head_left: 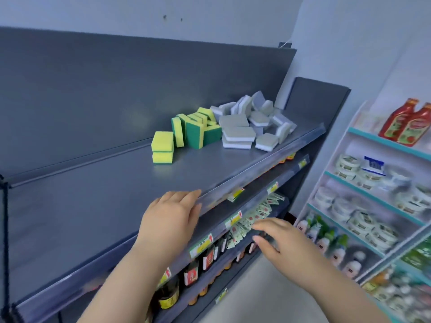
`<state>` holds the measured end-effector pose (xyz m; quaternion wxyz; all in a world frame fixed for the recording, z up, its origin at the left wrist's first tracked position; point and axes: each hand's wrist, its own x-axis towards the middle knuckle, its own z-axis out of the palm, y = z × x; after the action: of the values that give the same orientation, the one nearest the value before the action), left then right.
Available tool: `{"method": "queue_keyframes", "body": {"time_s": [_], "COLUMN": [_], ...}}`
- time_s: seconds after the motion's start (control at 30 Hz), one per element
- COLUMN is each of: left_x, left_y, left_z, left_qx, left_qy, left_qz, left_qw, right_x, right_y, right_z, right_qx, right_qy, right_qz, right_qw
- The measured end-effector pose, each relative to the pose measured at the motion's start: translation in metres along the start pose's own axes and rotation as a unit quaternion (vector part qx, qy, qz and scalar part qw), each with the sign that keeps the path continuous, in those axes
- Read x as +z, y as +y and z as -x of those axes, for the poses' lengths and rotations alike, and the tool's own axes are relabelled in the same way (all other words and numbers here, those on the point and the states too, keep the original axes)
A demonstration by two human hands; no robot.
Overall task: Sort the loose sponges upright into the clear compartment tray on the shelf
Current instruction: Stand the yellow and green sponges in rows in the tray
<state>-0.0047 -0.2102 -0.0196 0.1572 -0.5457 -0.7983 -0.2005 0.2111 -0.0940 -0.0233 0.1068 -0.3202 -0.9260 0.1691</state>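
Your left hand (pixel 171 212) lies flat with fingers loosely spread on the clear front lip of the top shelf (pixel 98 190), probably to steady you as you lean in; it has hold of nothing. Your right hand (pixel 277 241) hovers open and empty below it, in front of the hanging sachets (pixel 251 220) on the lower rail; it is blurred, so I judge it to be on the move.

The sponges lie well beyond both hands, toward the far end of that shelf; the yellow-and-green sponges (pixel 186 131) sit partly upright in a loose row, two stacked at the near end; the grey-and-white sponges (pixel 249 127) are heaped just beside them, tumbled at all angles.

No clear compartment tray shows on the shelf, so you have nowhere yet to sort into; you likely need to fetch it first.
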Motion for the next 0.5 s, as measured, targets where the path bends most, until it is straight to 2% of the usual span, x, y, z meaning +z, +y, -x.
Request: {"method": "queue_keyframes", "body": {"time_s": [0.17, 0.37, 0.5], "left_x": [0.029, 0.049, 0.064], "left_y": [-0.021, -0.053, -0.074], "left_z": [-0.08, -0.132, -0.157], "left_qx": [-0.002, -0.027, -0.078], "left_qy": [0.017, 0.029, 0.016], "left_qz": [-0.022, -0.073, -0.114], "left_qw": [1.0, 0.997, 0.99], "right_x": [-0.022, -0.009, -0.01], "right_y": [0.031, 0.052, 0.049], "right_z": [-0.083, -0.168, -0.241], "right_qx": [-0.009, -0.048, -0.114], "right_qy": [0.051, 0.035, 0.021], "right_qz": [-0.008, -0.106, -0.15], "right_qw": [0.999, 0.993, 0.982]}}
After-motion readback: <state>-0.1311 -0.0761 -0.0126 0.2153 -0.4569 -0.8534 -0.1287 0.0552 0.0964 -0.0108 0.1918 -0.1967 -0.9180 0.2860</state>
